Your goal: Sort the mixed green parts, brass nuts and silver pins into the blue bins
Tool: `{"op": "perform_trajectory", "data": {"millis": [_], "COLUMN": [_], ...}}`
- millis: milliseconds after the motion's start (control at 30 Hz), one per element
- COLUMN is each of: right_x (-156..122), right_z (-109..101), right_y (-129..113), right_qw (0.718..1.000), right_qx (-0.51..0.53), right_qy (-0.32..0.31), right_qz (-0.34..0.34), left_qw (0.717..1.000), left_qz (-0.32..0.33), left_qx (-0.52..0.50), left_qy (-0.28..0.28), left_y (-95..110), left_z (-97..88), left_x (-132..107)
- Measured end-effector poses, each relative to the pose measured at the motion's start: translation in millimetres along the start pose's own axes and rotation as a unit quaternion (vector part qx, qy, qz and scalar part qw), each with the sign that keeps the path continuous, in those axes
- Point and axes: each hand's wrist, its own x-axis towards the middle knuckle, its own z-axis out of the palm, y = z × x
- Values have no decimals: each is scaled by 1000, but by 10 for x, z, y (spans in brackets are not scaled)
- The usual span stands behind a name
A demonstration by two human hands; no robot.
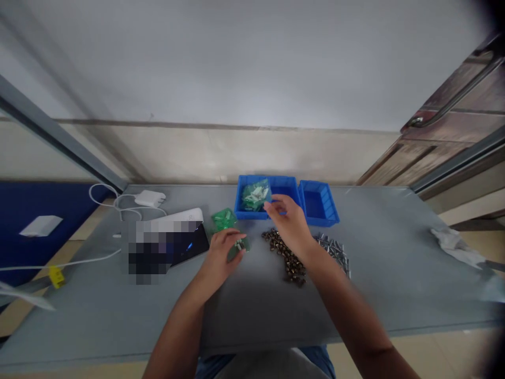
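Observation:
My left hand is low over the table, thumb and fingers curved around a small clear green-tinted plastic bag with small metal pieces in it. A bright green bag lies just beyond that hand. My right hand reaches to the blue bin, its thumb and index finger closed at the right edge of a green-tinted plastic bag with pale contents. The exact contact there is hard to see. Below my right hand are a pile of brass-coloured fittings and silver metal pins, partly covered by my forearm.
A second blue bin stands at the right of the first. On the left lie a dark-screened device, a white charger and cables. A crumpled white piece rests at the far right. The wall rises behind the table.

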Motion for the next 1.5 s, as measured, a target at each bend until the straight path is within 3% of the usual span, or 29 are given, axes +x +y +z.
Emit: {"op": "perform_trajectory", "data": {"millis": [133,233,333,500,633,700,867,1033,1133,1267,1400,1500], "right_x": [-111,-255,-326,-400,-477,-497,-491,-487,-486,-476,-471,-467], "right_z": [108,112,89,50,56,58,-5,-55,-27,22,41,42], "right_y": [281,428,518,487,388,369,361,310,327,427,513,515], "right_qw": [999,991,988,980,966,968,981,976,964,926,887,886], "right_qx": [-8,42,65,92,118,116,144,190,241,333,393,394], "right_qy": [-47,-110,-116,-146,-209,-202,-117,-110,-111,-147,-175,-165], "right_qz": [27,61,82,103,98,88,52,-12,23,104,167,183], "left_qw": [998,998,999,988,959,949,963,983,982,976,974,979], "left_qz": [26,24,8,-97,-146,-155,-90,30,86,120,115,73], "left_qx": [27,25,5,-115,-242,-273,-253,-175,-148,-160,-165,-156], "left_qy": [-53,-50,-33,27,26,16,3,43,75,92,99,109], "left_y": [-126,-123,-41,128,200,224,258,267,289,317,317,303], "left_z": [116,124,65,-42,-37,-19,-26,-103,-148,-180,-175,-158], "left_x": [-39,-38,-19,-1,12,19,24,30,41,36,12,-5]}}
